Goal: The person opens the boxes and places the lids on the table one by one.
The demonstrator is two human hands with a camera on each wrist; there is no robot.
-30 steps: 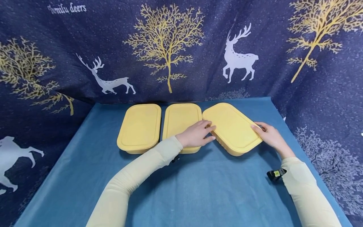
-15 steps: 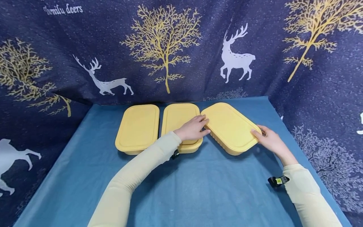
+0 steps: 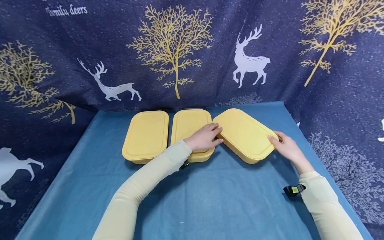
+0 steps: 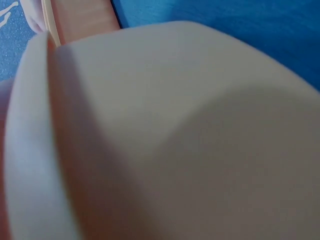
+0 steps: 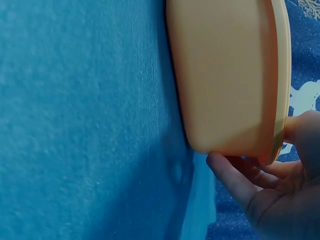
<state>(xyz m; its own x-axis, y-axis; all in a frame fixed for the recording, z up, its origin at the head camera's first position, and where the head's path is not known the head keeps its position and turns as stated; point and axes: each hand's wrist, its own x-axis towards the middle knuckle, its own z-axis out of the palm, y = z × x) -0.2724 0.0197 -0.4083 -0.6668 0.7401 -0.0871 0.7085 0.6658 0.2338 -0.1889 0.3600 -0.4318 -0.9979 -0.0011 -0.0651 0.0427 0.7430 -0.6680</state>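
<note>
Three yellow lidded food containers stand on the blue cloth. The right container (image 3: 244,135) lies askew. My right hand (image 3: 289,150) grips its right corner, thumb on the lid and fingers below the rim; the right wrist view shows these fingers (image 5: 232,175) under the corner. Against its left side rest the fingertips of my left hand (image 3: 204,136), fingers fairly straight and thumb apart. Beneath that hand and sleeve is the middle container (image 3: 192,120), partly covered. The left container (image 3: 147,133) stands untouched. A pale container wall (image 4: 190,125) fills the left wrist view, where my left fingers are hidden.
Blue cloth (image 3: 216,200) covers the table in front of the containers. Behind and at both sides hangs a dark blue curtain (image 3: 120,40) printed with deer and trees. A black wrist camera (image 3: 294,190) sits at the right cuff.
My left hand has shifted slightly left along the right container's side. That container has turned a little, and my right hand still grips its corner. The view has shifted slightly.
</note>
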